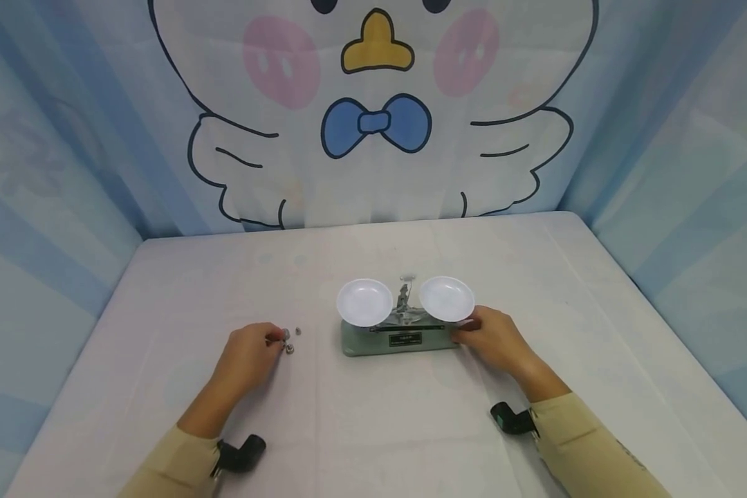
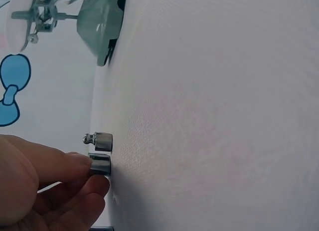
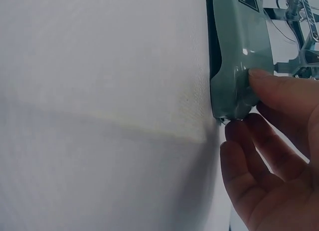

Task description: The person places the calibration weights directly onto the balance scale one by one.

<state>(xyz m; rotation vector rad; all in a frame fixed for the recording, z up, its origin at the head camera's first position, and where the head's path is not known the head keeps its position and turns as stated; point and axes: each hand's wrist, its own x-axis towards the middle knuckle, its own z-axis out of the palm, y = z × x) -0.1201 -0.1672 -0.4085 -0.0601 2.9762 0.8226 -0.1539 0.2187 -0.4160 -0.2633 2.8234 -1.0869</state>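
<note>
My left hand [image 1: 247, 356] is low over the left part of the table, its thumb and fingers pinching a small metal weight [image 2: 101, 164]. Right beside that stands another knobbed weight [image 2: 104, 141], upright on the cloth. A third weight [image 2: 101, 228] peeks in at the bottom of the left wrist view. In the middle of the table is a green balance scale [image 1: 364, 344] with two white pans, the left pan [image 1: 365, 302] and the right pan [image 1: 447, 299]. My right hand [image 1: 498, 340] grips the right end of its base, thumb on the front face and fingers at the end.
A white cloth covers the table [image 1: 386, 429]. Patterned curtains stand on both sides, and a cartoon curtain [image 1: 373, 187] hangs behind the far edge. Each sleeve carries a black wrist camera, one at the left [image 1: 241, 454] and one at the right [image 1: 512, 419].
</note>
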